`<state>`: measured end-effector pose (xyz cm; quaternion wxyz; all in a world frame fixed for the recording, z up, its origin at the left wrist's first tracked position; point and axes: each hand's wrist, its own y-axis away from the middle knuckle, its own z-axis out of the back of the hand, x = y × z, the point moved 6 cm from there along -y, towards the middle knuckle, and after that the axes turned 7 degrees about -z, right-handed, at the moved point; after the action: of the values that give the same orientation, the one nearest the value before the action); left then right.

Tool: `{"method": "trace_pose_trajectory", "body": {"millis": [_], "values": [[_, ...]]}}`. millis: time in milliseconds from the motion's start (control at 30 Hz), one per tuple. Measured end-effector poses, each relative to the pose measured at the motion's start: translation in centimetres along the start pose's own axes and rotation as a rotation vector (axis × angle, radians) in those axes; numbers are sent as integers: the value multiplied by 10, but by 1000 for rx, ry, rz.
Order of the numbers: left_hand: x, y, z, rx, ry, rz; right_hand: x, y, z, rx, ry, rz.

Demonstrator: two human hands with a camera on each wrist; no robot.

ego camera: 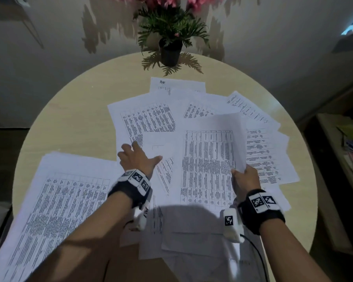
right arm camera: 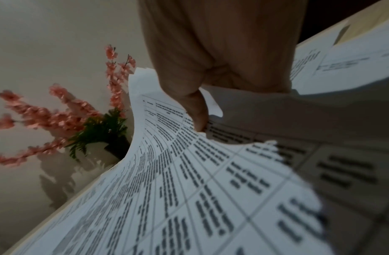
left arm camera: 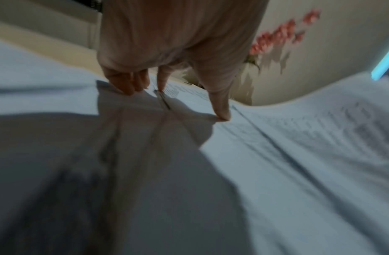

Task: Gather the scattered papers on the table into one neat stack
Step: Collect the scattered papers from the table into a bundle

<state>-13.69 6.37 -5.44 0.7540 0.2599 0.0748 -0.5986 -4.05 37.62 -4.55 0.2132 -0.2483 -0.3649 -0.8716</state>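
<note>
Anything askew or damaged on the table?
Papers lie fanned at mixed angles across the round table, some overhanging its near edge. Right hand pinches one curling sheet. No tears or spills visible.

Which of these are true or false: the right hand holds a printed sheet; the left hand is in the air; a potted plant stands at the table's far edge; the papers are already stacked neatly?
1. The right hand holds a printed sheet. True.
2. The left hand is in the air. False: its fingertips press on papers lying on the table.
3. A potted plant stands at the table's far edge. True.
4. The papers are stacked neatly. False: the scattered papers lie spread and overlapping.
</note>
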Motion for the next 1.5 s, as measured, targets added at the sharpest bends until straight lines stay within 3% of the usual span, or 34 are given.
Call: {"method": "trace_pose_trajectory", "body": {"millis": [167,333,600,633,700,800,866,933,1000,1066,1200,1300,1400,1500], "values": [[-12,-38,9,42,-16,-116,6,3,-17,60,66,39],[-34,-65,13,139,-256,-322,2,-2,-20,70,89,34],[-35,-64,8,239,-314,-280,4,-1,-21,51,107,48],[-35,-64,6,267,-236,-285,4,-1,-21,58,104,40],[-32,-59,5,295,138,-255,5,2,-19,69,80,41],[-15,-28,17,296,809,-8,6,5,-18,94,24,30],[1,3,12,432,907,135,6,7,-19,85,25,19],[14,38,4,621,735,193,9,14,-25,88,45,26],[23,59,-9,672,693,223,13,26,-37,149,36,47],[21,70,-16,580,735,251,21,43,-52,205,85,114],[1,63,8,286,507,2,27,64,-61,146,480,293],[-19,55,49,178,505,-139,17,61,-58,208,531,282],[-41,50,104,21,339,-319,9,51,-55,255,580,262],[-42,47,159,-134,355,-395,11,48,-54,294,578,204]]}}
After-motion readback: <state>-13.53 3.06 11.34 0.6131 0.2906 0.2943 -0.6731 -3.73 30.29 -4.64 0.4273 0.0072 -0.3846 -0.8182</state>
